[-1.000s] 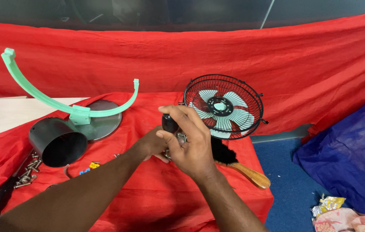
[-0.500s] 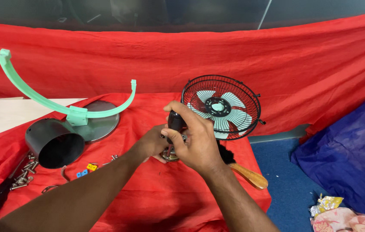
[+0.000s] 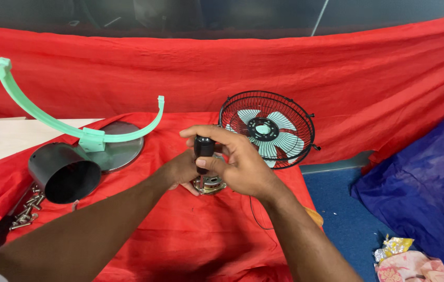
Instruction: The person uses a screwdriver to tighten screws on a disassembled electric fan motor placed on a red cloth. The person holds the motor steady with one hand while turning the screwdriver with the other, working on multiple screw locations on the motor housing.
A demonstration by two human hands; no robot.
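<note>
Gripping a black screwdriver handle point(image 3: 204, 149) upright, right hand point(image 3: 238, 162) has fingers curled tight around it, forearm angled in from lower right. Left hand point(image 3: 183, 171) cups the small metal motor point(image 3: 209, 184) on the red-draped tabletop point(image 3: 180, 235), just in front of the caged fan head point(image 3: 267, 129).

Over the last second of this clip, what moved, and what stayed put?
Little changed. The right hand keeps its grip on the black tool handle, standing upright over the small metal motor part, which the left hand still steadies. The hands seem slightly lower. The caged fan, green arc bracket and black cylinder stayed put.
</note>
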